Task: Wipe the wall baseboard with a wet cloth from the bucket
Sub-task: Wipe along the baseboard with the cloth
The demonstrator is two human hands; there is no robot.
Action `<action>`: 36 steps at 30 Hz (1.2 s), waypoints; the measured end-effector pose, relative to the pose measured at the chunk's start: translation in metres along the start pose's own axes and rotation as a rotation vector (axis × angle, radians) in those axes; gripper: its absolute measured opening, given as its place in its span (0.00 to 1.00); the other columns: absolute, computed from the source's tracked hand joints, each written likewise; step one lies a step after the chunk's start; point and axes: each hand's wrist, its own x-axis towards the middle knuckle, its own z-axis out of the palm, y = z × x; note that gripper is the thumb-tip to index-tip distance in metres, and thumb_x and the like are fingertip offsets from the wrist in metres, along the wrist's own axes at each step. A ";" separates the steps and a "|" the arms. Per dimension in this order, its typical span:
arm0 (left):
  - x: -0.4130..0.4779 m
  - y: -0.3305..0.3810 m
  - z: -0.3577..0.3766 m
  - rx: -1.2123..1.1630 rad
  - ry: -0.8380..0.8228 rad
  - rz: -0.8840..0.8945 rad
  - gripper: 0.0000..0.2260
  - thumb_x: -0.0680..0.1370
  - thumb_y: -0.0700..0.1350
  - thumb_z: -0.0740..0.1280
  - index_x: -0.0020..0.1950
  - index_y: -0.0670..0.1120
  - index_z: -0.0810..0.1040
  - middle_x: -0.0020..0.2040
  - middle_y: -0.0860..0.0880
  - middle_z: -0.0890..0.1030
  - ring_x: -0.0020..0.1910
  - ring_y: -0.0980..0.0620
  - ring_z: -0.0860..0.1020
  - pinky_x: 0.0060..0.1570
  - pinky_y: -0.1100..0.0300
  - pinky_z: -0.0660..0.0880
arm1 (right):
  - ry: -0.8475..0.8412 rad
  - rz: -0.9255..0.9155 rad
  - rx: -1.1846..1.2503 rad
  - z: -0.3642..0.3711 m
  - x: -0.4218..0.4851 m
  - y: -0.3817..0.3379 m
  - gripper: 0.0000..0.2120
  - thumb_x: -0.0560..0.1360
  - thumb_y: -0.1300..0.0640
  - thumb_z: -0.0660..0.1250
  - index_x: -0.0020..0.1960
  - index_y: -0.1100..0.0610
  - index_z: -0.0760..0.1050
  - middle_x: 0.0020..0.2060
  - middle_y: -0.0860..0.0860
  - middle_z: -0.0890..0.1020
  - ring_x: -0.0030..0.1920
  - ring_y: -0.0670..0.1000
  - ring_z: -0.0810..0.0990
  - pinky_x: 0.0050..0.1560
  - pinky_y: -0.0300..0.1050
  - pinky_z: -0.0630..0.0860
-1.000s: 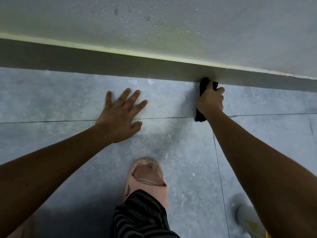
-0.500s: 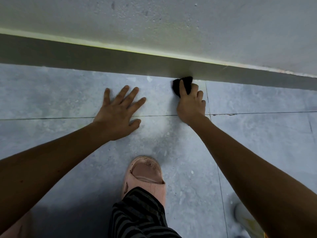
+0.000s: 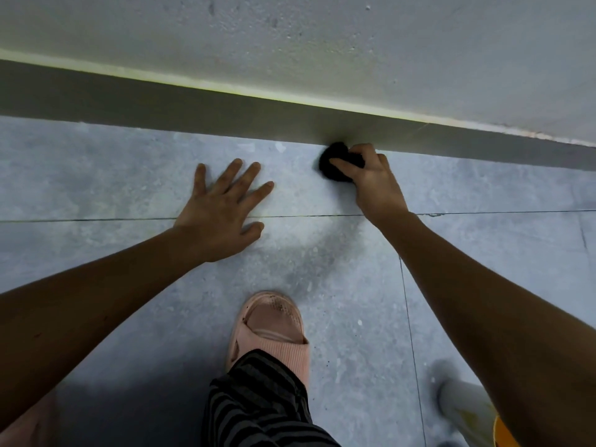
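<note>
A dark grey baseboard [image 3: 193, 109] runs along the foot of the rough white wall [image 3: 322, 43], slanting down to the right. My right hand [image 3: 374, 185] is closed around a bunched black cloth [image 3: 335, 162], which presses against the bottom edge of the baseboard where it meets the floor. My left hand [image 3: 222, 208] lies flat on the grey floor tiles with its fingers spread, left of the cloth and holding nothing. No bucket is clearly in view.
A pink slipper [image 3: 274, 330] and a striped trouser leg [image 3: 258, 404] are at the bottom centre. At the bottom right, partly behind my right forearm, sits a whitish object [image 3: 461, 401] with a yellow-orange part [image 3: 503, 433]. Grey floor tiles [image 3: 96, 175] spread left and right.
My right hand with the cloth slid left along the baseboard, from the right of the tile joint to a spot closer to my left hand. The left hand stayed planted on the floor.
</note>
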 end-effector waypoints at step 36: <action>-0.001 0.001 -0.006 0.013 -0.014 0.007 0.30 0.78 0.62 0.47 0.77 0.55 0.40 0.78 0.48 0.38 0.77 0.47 0.36 0.71 0.37 0.38 | -0.233 0.517 0.040 0.016 0.009 -0.006 0.33 0.80 0.40 0.45 0.77 0.51 0.35 0.75 0.60 0.36 0.75 0.64 0.37 0.73 0.61 0.44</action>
